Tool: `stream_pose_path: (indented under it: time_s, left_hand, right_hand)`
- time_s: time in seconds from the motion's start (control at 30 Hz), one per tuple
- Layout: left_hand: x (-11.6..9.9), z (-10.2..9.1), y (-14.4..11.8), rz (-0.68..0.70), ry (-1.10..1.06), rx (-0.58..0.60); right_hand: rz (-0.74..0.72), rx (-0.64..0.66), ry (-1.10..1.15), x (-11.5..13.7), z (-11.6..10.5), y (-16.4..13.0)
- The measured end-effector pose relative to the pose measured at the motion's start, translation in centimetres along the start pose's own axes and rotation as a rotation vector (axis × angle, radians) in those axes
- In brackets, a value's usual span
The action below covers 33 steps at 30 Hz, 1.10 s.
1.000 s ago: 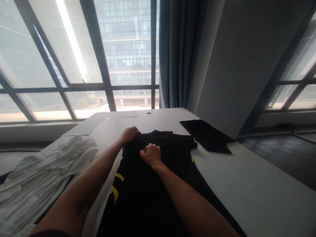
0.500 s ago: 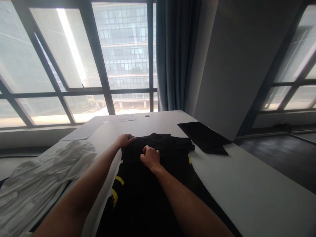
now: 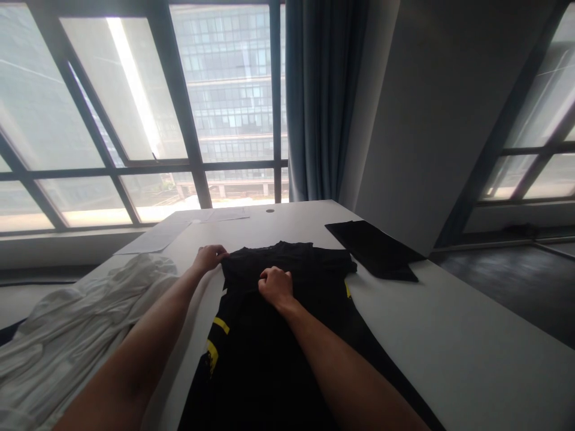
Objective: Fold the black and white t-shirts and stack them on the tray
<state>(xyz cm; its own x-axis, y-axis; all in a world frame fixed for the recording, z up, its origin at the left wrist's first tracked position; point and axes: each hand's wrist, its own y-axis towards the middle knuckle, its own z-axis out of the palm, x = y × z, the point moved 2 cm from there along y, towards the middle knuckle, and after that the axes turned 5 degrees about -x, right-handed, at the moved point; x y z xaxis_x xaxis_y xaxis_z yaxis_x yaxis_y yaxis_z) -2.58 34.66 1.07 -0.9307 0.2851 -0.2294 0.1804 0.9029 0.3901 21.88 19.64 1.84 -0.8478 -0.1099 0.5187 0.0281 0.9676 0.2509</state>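
A black garment with yellow markings (image 3: 309, 281) lies spread along the white table (image 3: 449, 335) in front of me. My left hand (image 3: 208, 258) grips the garment's far left corner, at its edge. My right hand (image 3: 275, 286) is closed in a fist on the fabric near the middle of the far end, pinching a fold. Both forearms reach out over the cloth.
A crumpled white garment (image 3: 76, 323) lies at the table's left. A flat black folded item (image 3: 375, 246) rests at the far right. Sheets of paper (image 3: 155, 238) lie near the window. A grey pillar and blue curtain stand behind the table.
My left hand has slid left along the garment's far edge, pulling the corner outward. The right hand stays nearly in place on the fabric.
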Motion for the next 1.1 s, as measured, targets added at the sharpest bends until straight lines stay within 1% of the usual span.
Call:
stream_pose_path:
  time_s: [0.07,0.17,0.37,0.5,0.67,0.87,0.93,1.0,1.1]
  left_hand:
    - [-0.1,0.0,0.1,0.006,-0.085,-0.028]
    - [0.2,0.1,0.3,-0.031,-0.188,-0.014]
    - [2.2,0.4,-0.1,-0.199,-0.372,0.025]
    - [2.7,1.0,-1.2,-0.180,-0.325,-0.018]
    - [2.4,1.6,-2.3,-0.176,-0.290,-0.080]
    - [2.0,1.7,-3.1,-0.108,-0.353,-0.078]
    - [1.7,1.7,-3.3,-0.081,-0.319,-0.070]
    - [1.3,1.6,-3.6,-0.044,-0.259,-0.068]
    - [0.5,1.4,-4.1,-0.005,-0.145,-0.063]
  right_hand:
    - [-0.003,-0.015,-0.001,0.0,0.0,0.0]
    - [-0.005,-0.039,0.000,0.0,0.0,0.0]
    - [0.010,-0.048,-0.021,0.2,-0.1,0.0]
    - [0.009,-0.042,-0.031,0.1,0.1,-0.1]
    - [-0.076,-0.061,0.014,-0.2,0.7,0.0]
    - [-0.090,-0.009,0.101,-0.5,1.3,0.5]
    - [-0.085,-0.039,0.130,-0.5,1.2,0.5]
    - [-0.068,-0.105,0.149,-0.4,0.7,0.5]
    - [-0.038,-0.178,0.122,-0.2,0.0,0.3]
